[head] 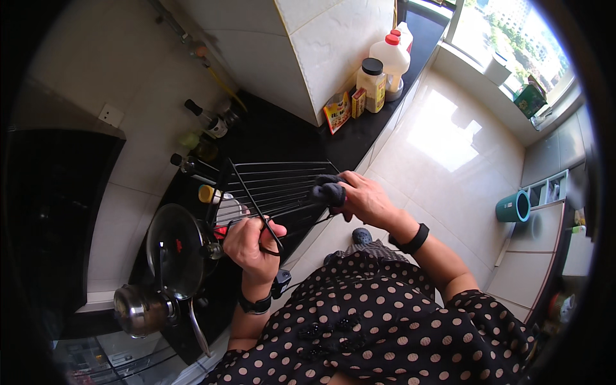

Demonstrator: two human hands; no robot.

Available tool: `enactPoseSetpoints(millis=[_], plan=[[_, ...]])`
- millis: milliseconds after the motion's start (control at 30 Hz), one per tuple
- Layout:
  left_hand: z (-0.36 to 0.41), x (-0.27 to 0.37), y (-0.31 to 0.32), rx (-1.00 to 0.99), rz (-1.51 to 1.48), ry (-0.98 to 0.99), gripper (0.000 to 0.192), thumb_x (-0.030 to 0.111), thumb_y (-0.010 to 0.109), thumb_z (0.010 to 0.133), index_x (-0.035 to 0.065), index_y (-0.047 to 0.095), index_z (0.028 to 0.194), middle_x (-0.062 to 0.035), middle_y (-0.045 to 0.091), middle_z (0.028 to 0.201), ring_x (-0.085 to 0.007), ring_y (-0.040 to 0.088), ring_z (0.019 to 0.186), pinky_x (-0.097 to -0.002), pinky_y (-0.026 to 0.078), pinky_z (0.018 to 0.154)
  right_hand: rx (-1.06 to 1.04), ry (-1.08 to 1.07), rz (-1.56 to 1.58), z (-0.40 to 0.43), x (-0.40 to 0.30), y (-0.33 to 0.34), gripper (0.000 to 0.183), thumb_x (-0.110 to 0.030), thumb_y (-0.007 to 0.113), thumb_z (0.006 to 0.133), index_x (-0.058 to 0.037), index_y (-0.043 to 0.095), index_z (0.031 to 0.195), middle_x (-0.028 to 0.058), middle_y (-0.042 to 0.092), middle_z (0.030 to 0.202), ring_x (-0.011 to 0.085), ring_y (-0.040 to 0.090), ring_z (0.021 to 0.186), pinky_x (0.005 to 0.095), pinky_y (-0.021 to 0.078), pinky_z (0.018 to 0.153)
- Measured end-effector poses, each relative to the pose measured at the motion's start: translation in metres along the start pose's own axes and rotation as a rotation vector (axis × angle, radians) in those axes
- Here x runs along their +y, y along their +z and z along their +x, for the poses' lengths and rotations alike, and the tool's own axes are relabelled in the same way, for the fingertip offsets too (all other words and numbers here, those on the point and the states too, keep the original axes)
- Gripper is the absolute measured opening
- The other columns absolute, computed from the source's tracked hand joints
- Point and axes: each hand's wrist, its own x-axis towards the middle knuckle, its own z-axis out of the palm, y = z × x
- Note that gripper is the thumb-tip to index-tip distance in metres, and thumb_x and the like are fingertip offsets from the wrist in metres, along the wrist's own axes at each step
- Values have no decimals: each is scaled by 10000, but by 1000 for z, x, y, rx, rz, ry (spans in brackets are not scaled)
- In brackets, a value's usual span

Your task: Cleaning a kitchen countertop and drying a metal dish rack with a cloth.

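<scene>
A black wire rack (284, 185) is held up over the dark countertop in the middle of the view. My left hand (252, 245) grips its near end frame, with the fingers closed around the black wire. At the rack's right end, my right hand (363, 197) holds a bunched dark grey cloth (328, 190) against the wires. Part of the cloth is hidden under my fingers. Behind the rack, a yellow-capped jar (208, 194) and a white container are partly seen through the bars.
A wok (175, 250) and a steel pot (139, 310) stand at the left. Bottles (209, 120) line the wall. A black-lidded jar (371, 86), seasoning packets (338, 113) and a red-capped jug (389, 55) stand on the far counter. A teal bin (513, 207) is at the right.
</scene>
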Motion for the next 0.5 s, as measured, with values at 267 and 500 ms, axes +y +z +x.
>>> enactPoseSetpoints(millis=[267,500], plan=[[12,5,33,64,-11,-98,299,247,645,944,31,610,740,-58,613,618,-233,582,530,-315,410,500,182,-357,36,54,-42,-26,403,-126,744,701,-64,573,1061,141,576,1132,321,604,997,393,521,815],[20,-2,23,117,30,-135,254,170,623,943,47,571,727,-10,654,626,-154,601,534,-263,441,506,18,-78,-17,16,51,-5,302,-202,725,791,-100,609,1051,122,589,1108,323,600,1003,417,523,827]])
